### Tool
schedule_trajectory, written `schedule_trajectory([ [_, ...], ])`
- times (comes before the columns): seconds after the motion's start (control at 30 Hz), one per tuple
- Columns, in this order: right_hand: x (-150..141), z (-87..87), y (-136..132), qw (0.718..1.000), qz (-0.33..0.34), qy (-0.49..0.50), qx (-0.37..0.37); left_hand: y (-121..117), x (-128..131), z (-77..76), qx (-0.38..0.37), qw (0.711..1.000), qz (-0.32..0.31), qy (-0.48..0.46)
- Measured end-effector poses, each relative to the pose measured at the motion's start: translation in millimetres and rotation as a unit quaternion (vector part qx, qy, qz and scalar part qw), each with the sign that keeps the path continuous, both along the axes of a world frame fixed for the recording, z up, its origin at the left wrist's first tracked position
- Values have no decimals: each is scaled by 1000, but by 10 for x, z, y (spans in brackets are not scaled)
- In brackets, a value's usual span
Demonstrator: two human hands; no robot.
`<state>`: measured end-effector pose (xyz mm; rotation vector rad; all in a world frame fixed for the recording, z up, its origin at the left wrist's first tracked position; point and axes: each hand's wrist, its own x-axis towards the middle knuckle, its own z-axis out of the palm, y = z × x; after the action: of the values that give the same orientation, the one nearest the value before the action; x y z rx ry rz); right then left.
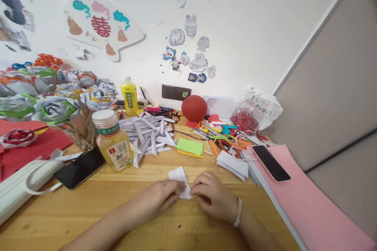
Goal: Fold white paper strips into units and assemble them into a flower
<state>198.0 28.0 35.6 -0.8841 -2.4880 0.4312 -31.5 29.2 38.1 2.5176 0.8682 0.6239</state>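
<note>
A small piece of white paper [180, 175] lies at the front of the wooden table, one edge slanting as if folded. My left hand [165, 195] presses on its left side with curled fingers, the fingertips on the paper. At its lower right corner, my right hand [212, 197] pinches the edge between thumb and forefinger; a bracelet circles that wrist. Just beyond are a stack of green and yellow paper slips [190, 146] and, to the right, a stack of white paper slips [233, 164].
White paper strips [151, 135] are heaped behind, beside a large drink bottle [113, 141] and a yellow bottle [129, 96]. A red balloon [194, 108] rests near the wall. Phones lie left [81, 167] and right [271, 162], the latter on pink paper [306, 192]. Paper flowers [59, 106] crowd the left.
</note>
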Motion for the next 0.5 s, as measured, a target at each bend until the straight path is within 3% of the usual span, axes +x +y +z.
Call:
schedule_trajectory([
  [0.1, -19, -34, 15, 1000, -2, 12, 10, 2, -22, -8, -87, 996, 2, -23],
  [0.23, -32, -70, 36, 999, 9, 38, 21, -8, -15, 85, -107, 994, -24, -24],
  [0.4, 3, -50, 37, 999, 20, 22, 11, 0, 2, 172, -30, 992, -123, 3],
  [0.5, 13, -25, 19, 999, 33, 1, -2, 5, 4, 168, 32, 991, -130, 25],
])
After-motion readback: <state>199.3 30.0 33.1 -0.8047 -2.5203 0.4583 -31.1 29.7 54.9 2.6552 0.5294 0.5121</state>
